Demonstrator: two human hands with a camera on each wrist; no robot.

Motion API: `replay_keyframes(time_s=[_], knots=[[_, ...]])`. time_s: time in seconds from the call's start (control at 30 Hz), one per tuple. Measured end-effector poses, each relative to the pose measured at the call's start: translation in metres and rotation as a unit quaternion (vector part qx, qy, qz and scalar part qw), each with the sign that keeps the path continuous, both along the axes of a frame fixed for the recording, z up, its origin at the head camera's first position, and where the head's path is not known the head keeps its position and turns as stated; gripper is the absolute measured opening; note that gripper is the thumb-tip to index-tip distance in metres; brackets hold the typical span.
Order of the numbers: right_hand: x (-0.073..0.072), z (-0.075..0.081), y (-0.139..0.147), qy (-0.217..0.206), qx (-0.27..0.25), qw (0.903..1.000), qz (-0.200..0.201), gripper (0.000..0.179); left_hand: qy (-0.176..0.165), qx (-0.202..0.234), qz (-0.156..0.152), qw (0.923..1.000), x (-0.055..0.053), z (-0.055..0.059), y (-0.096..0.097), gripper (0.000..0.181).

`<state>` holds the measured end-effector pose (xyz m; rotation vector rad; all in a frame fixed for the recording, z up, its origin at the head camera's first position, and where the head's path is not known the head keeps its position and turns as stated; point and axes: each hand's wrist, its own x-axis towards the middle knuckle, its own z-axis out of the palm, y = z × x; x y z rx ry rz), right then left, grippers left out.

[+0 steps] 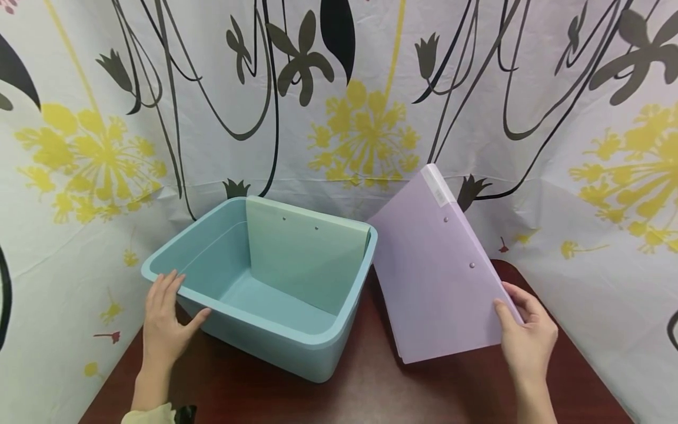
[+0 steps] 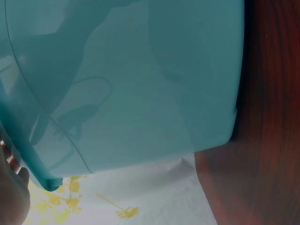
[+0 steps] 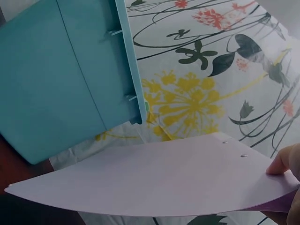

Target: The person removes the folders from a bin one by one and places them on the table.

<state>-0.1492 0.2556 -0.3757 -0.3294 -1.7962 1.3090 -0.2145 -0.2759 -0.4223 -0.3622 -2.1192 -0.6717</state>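
A lilac file folder [image 1: 436, 277] with two metal rivets and a pale label on its spine is held tilted, to the right of the blue plastic basin [image 1: 259, 321]. My right hand [image 1: 529, 333] pinches the folder at its lower right edge, thumb on the front face; in the right wrist view the thumb [image 3: 283, 161] presses near the folder's edge. My left hand [image 1: 164, 324] rests on the basin's front left rim, fingers laid over it and thumb spread along the outside. Inside the basin, a light green file folder [image 1: 307, 253] stands upright against the back wall.
The basin sits on a dark reddish wooden table [image 1: 371, 377]. Behind and at both sides hangs a white cloth [image 1: 371, 59] printed with yellow flowers and dark stems, close to the table's edges.
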Motion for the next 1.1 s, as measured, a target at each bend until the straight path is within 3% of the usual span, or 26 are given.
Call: replay_keyframes(time_s=[0.5,0.7,0.73,0.8,0.87,0.93,0.97,1.1], knots=[[-0.006,-0.020,-0.009,-0.063,-0.005,0.9979,-0.012,0.026,-0.001,0.000,0.002,1.0000,0.000,-0.001,0.000,0.093],[-0.009,-0.028,-0.010,-0.068,-0.008,0.9976,-0.011,0.024,-0.004,0.000,0.002,1.0000,0.000,0.000,0.000,0.093],[-0.012,-0.034,-0.006,-0.046,-0.023,0.9987,0.005,0.023,-0.005,0.000,0.003,1.0000,0.000,0.000,0.000,0.093],[-0.015,-0.040,-0.003,-0.049,-0.024,0.9985,0.006,0.023,-0.006,0.000,0.004,1.0000,0.000,0.000,0.001,0.093],[-0.021,-0.054,0.005,-0.050,-0.024,0.9984,0.006,0.023,-0.008,0.000,0.006,1.0000,0.001,0.001,0.001,0.093],[-0.035,-0.079,0.021,-0.031,-0.036,0.9987,0.021,0.025,-0.010,0.000,0.008,0.9999,0.001,0.001,0.001,0.093],[-0.041,-0.091,0.028,-0.052,-0.025,0.9983,0.006,0.026,-0.010,0.000,0.008,0.9999,0.001,0.001,0.001,0.093],[-0.073,-0.156,0.067,-0.047,-0.020,0.9987,0.000,0.029,-0.011,0.001,0.007,0.9999,0.001,0.000,0.001,0.093]])
